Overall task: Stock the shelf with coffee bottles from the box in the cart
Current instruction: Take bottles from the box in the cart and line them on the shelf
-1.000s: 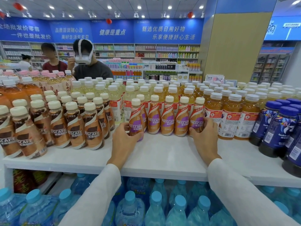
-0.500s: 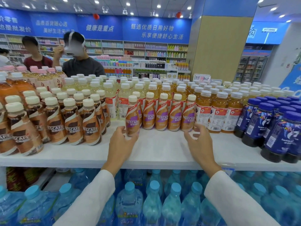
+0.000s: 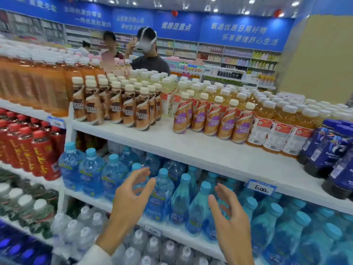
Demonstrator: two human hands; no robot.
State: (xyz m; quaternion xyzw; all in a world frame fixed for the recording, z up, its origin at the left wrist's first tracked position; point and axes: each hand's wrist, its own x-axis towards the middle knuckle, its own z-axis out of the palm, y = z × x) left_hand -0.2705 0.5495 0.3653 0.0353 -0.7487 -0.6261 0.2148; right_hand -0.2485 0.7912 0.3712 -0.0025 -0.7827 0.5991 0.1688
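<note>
A row of purple-labelled Nescafe coffee bottles (image 3: 212, 117) stands upright on the white top shelf (image 3: 200, 148), with bare shelf in front of it. A group of brown-labelled Nescafe bottles (image 3: 118, 108) stands to its left. My left hand (image 3: 131, 199) and my right hand (image 3: 231, 217) hang below the shelf edge, in front of the blue water bottles. Both hands hold nothing and their fingers are spread. The cart and the box are out of view.
Blue water bottles (image 3: 172, 197) fill the shelf below. Orange tea bottles (image 3: 275, 127) and dark blue bottles (image 3: 328, 150) stand right of the coffee. Red bottles (image 3: 32, 150) are at the left. Two people (image 3: 147, 54) stand behind the shelf unit. A price tag (image 3: 260, 187) hangs on the shelf edge.
Both hands let go of the purple coffee bottles and dropped away from the top shelf to below its edge. The view has swung left and down.
</note>
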